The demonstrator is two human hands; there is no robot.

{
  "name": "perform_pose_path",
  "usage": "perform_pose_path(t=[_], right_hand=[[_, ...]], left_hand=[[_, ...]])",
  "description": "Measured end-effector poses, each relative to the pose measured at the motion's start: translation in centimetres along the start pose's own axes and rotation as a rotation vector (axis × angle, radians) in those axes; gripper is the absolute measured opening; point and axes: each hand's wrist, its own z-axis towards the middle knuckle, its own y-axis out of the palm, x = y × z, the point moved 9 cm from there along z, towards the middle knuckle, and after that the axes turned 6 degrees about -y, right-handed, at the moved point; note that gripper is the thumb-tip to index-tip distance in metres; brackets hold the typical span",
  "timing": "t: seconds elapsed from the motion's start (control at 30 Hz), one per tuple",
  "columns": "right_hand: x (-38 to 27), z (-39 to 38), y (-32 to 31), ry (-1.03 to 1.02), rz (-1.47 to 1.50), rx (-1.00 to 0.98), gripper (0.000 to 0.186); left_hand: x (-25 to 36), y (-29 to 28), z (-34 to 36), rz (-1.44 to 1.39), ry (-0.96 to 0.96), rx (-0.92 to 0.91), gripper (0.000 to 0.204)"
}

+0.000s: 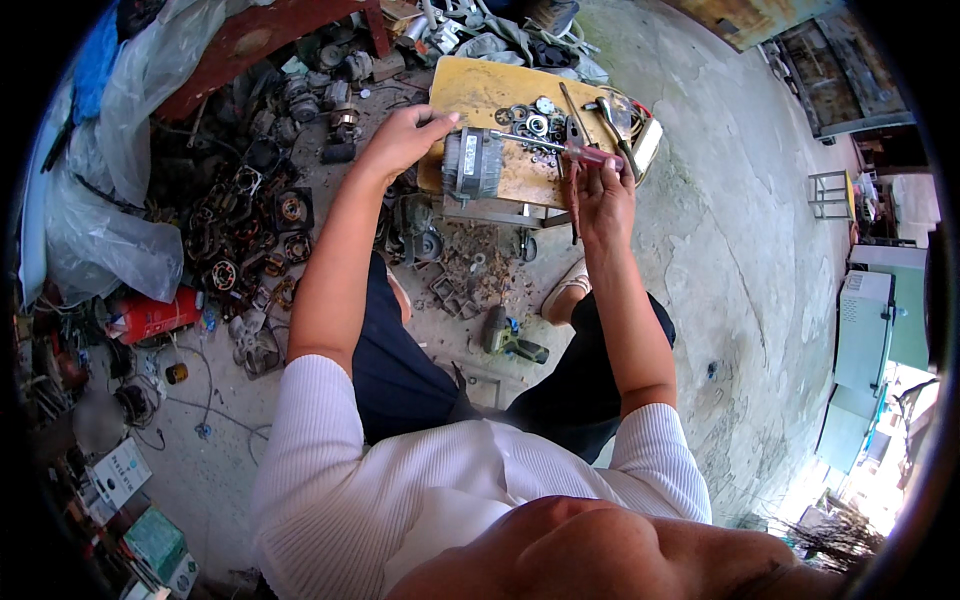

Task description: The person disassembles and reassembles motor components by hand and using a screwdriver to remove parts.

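My right hand grips a red-handled screwdriver, its shaft running left over a grey finned motor housing on a worn yellow tabletop. Pliers stand out lengthwise beside that hand, their handles reaching down past the table edge; whether I hold them is unclear. My left hand is just upper left of the housing, fingers curled, their contents hidden. Bearings, washers and small parts lie behind the shaft, with a ratchet and another slim tool to their right.
Greasy motor parts, clear plastic sheeting, a red case and cables crowd the left floor. A green-black drill lies between my feet. Pale green cabinets and a small metal stand are at the right.
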Motion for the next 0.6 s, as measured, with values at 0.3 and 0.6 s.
perform_pose_path(t=[0.3,0.6], right_hand=[[0.2,-0.8,0.6,0.067,0.001,0.031,0.042],[0.7,0.3,-0.3,0.034,-0.006,-0.043,0.045]], left_hand=[[1.4,-1.0,-1.5,0.063,0.053,-0.035,0.035],[1.0,0.3,-0.4,-0.026,0.017,-0.064,0.034]])
